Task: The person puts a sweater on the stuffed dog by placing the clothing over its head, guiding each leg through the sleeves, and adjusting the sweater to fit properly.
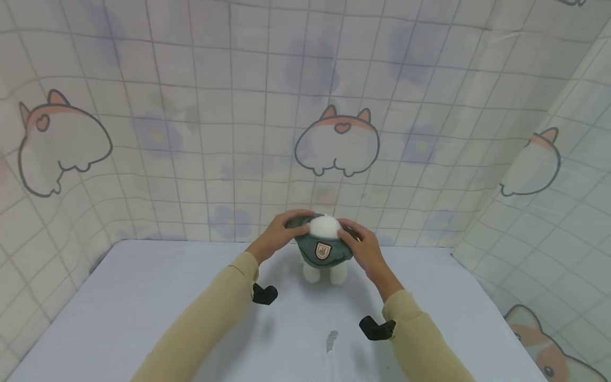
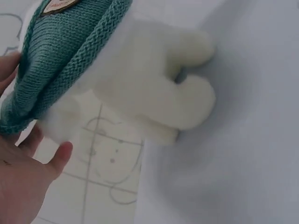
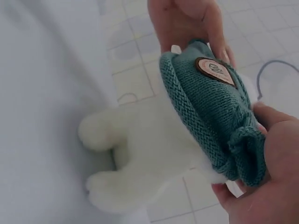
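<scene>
A white plush toy (image 1: 324,227) stands on its stubby feet at the back middle of the table, facing unclear. Around its upper part sits a teal knitted garment (image 1: 329,251) with a shield-shaped badge (image 1: 322,250); white plush shows above and below the knit. My left hand (image 1: 285,229) grips the garment's left side, thumb toward the front. On the other side my right hand (image 1: 361,245) pinches its edge between thumb and fingers. The right wrist view shows the rolled lower hem (image 3: 184,105) and bunched knit beside my right hand. The toy's face is not visible.
A white table (image 1: 167,297) carries the toy, with a grey mark (image 1: 331,339) on its surface nearer me. Behind and at both sides hangs a gridded cloth (image 1: 248,106) with cartoon animal prints. A black device (image 1: 377,329) is fixed at my right wrist, another at the left.
</scene>
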`<state>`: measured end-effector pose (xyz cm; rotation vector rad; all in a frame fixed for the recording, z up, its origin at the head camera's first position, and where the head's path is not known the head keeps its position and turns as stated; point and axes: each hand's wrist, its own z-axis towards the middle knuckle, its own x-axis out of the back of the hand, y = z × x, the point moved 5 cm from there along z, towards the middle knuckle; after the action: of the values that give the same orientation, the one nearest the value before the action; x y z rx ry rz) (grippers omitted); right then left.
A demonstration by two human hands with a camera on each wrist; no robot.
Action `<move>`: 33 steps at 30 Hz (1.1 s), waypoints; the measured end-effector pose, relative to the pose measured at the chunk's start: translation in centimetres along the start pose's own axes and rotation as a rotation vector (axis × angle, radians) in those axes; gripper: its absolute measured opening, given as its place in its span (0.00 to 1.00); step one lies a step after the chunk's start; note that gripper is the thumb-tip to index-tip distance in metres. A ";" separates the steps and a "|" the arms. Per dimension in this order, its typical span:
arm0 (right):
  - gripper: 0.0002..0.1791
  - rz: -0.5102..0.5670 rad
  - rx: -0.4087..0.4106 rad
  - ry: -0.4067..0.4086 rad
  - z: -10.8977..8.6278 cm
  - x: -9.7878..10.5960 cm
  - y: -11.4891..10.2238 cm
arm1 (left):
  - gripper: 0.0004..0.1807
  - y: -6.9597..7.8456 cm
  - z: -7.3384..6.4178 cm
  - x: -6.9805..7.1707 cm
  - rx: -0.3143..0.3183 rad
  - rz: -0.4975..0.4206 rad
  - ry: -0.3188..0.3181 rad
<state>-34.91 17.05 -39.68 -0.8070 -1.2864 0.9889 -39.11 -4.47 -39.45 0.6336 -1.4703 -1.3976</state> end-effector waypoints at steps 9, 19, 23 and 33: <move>0.34 -0.097 -0.055 -0.066 -0.8 -0.6 0.4 | 0.24 0.1 -0.5 -0.9 0.124 0.004 -0.020; 0.32 0.034 -0.094 -0.081 -1.3 -1.6 0.9 | 0.28 -1.0 -0.9 -1.9 0.213 -0.063 -0.001; 0.31 0.145 -0.112 -0.029 -1.4 -1.5 1.4 | 0.29 -1.3 -1.1 -2.1 0.209 -0.126 -0.030; 0.32 0.332 -0.167 0.073 -1.5 -2.5 2.5 | 0.31 -1.7 -1.2 -2.5 0.203 -0.156 0.130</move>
<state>-33.74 15.74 -43.10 -1.2028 -1.2055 1.1109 -37.46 -3.19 -41.97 0.9677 -1.4946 -1.3070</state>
